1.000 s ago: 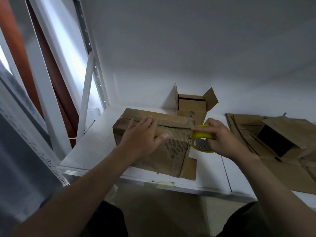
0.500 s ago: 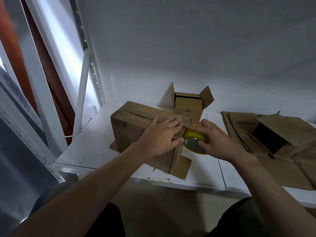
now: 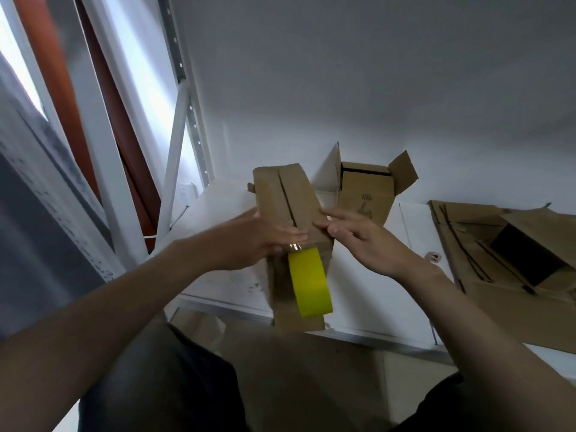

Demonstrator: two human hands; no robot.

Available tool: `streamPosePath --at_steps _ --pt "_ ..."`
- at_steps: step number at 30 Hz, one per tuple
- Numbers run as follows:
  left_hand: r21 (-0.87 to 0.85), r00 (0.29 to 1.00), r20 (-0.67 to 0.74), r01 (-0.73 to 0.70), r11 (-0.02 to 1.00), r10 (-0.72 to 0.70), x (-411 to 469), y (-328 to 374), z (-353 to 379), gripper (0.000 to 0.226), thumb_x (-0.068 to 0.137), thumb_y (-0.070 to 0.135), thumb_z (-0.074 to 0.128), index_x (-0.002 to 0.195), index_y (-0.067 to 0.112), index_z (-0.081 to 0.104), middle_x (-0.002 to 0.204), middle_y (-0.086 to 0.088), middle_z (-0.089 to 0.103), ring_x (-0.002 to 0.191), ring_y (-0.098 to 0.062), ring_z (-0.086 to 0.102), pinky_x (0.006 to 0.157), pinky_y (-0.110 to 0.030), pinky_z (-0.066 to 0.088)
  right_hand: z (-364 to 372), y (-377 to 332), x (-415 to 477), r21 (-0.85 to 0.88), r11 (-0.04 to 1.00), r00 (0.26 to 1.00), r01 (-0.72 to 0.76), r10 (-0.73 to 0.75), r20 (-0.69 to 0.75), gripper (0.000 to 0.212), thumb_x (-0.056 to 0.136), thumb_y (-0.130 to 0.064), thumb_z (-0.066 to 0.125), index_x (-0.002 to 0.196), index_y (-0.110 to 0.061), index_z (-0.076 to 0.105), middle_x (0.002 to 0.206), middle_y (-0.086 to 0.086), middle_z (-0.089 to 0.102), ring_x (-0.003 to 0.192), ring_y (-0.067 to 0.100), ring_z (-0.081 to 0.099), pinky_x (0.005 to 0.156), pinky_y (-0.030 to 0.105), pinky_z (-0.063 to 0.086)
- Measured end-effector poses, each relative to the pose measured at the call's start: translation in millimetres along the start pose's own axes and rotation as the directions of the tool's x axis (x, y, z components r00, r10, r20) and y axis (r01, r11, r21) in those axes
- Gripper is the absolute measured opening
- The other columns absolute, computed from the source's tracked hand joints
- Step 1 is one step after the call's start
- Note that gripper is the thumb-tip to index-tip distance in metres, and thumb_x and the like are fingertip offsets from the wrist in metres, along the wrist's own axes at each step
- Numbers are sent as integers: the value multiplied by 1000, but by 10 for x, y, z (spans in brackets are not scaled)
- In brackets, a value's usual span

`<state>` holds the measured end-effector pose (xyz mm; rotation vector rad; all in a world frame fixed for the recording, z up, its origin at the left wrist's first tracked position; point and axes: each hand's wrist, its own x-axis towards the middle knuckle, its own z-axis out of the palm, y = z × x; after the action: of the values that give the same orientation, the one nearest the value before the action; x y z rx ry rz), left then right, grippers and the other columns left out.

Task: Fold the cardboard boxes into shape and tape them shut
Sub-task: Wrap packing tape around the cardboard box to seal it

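A brown cardboard box [image 3: 290,194] stands on the white shelf [image 3: 224,275], its short end toward me and the top seam running away from me. A yellow tape roll [image 3: 308,282] hangs against the box's near face from a clear strip stuck at the top edge. My left hand [image 3: 258,238] lies across the near end of the top, fingers stretched over the seam and the strip. My right hand [image 3: 358,238] touches the box's right top edge with straight fingers and holds nothing.
A smaller box [image 3: 364,194] with raised flaps stands at the back against the wall. Flattened cardboard sheets [image 3: 514,254] lie stacked on the right. White metal uprights [image 3: 174,145] rise on the left. The shelf's front edge [image 3: 374,338] runs below the box.
The box has turned so its short end faces me. My right hand let go of the tape roll, which now hangs on the near face. My left hand moved to the near top edge.
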<state>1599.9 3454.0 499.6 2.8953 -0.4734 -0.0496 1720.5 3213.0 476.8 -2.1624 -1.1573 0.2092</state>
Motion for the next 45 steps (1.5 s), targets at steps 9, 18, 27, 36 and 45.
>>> streamPosePath --at_steps 9,18,27,36,45 --pt "-123 970 -176 146 982 -167 -197 -278 -86 39 97 14 66 131 33 66 139 4 62 134 -19 51 112 -46 39 166 -155 236 -256 964 994 70 -88 -60 33 100 -39 58 132 -35 66 146 -9 54 138 13 37 110 28 28" --pt "-133 821 -503 237 962 -272 -300 -83 -5 20 91 12 70 95 28 81 94 11 76 87 -10 62 75 -13 38 419 -393 566 -71 996 998 46 -43 49 28 99 -39 61 124 -34 71 136 -22 61 150 9 26 118 36 30" --pt "-952 657 -61 187 241 -751 -323 525 544 32 98 43 59 121 31 41 86 17 68 75 -2 69 51 -11 49 449 -253 635 7 1000 1000 9 -10 21 43 81 -53 74 119 -31 75 130 -24 64 148 2 28 119 42 32" --pt "-989 679 101 148 0 -727 -198 667 798 23 102 28 53 121 14 54 76 -1 78 64 -17 75 51 -26 57 473 -254 591 6 1000 999 8 -8 -37 37 82 -50 76 115 -32 76 126 -27 65 145 -3 29 116 37 37" --pt "-933 672 352 307 -188 -651 -177 450 984 21 94 44 67 98 23 69 78 2 78 67 -12 75 48 -24 55 520 -316 504 -178 983 989 45 -68 -129 44 81 -57 73 121 -39 71 130 -27 62 145 5 35 103 49 48"
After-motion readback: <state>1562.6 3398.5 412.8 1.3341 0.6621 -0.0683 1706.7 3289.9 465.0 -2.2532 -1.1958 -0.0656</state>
